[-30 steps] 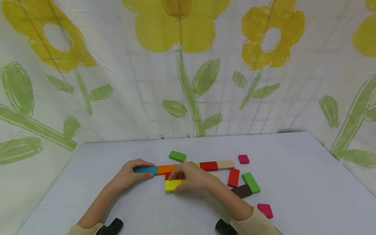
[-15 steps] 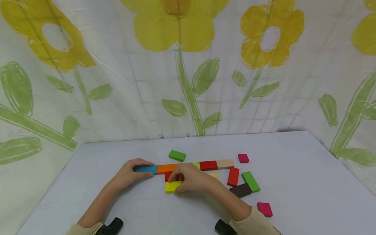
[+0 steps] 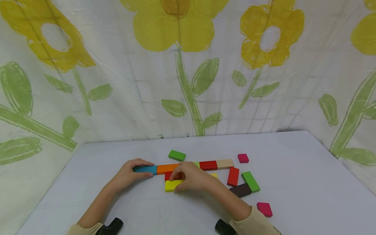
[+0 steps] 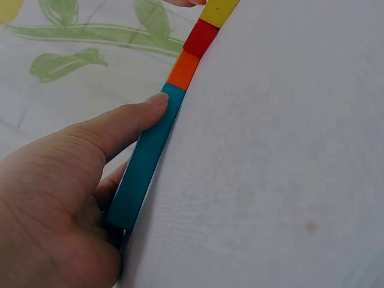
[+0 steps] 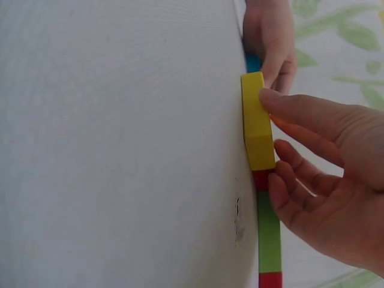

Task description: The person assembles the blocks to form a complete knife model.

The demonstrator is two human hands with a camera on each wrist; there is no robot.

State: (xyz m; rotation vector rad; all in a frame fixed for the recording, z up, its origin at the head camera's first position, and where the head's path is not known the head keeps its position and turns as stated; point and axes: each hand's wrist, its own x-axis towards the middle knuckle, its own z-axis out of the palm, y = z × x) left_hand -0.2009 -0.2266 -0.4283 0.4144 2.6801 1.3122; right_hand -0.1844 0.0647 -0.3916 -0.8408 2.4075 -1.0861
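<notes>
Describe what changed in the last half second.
The yellow block, held by the right hand, shifted slightly away from the person, toward the red block behind it. Nothing was visibly grasped or released: the left hand stays on the blue block, and the loose blocks lie as they were.

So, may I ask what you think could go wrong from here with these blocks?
The right hand pinches the yellow block close to a red block, so it might knock that one askew. The left hand grips the blue block at the row's end; a twist could part it from the orange block. The right forearm passes close to the dark brown block and might brush it.
</notes>
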